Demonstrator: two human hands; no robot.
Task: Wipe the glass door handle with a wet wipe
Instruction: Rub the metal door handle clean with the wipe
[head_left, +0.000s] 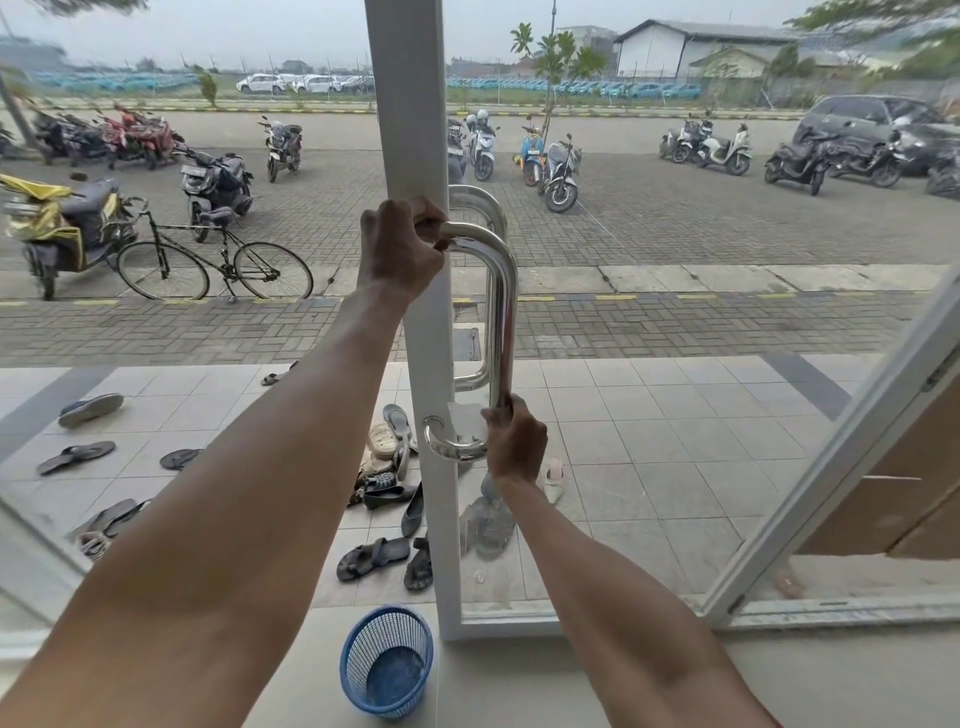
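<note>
A polished steel D-shaped door handle (503, 312) is mounted on the white frame of a glass door (415, 130) in the middle of the head view. My left hand (402, 249) is closed around the handle's top bend where it meets the frame. My right hand (514, 441) grips the handle's lower end and presses a thin white wet wipe (467, 421) against it. A second matching handle (480, 208) shows through the glass on the outer side.
A blue mesh basket (387, 660) stands on the floor just below the door's edge. Several sandals (374, 556) lie on the tiled porch outside. A second open door leaf (857, 441) angles in at the right. Motorbikes and a bicycle (213, 260) are parked beyond.
</note>
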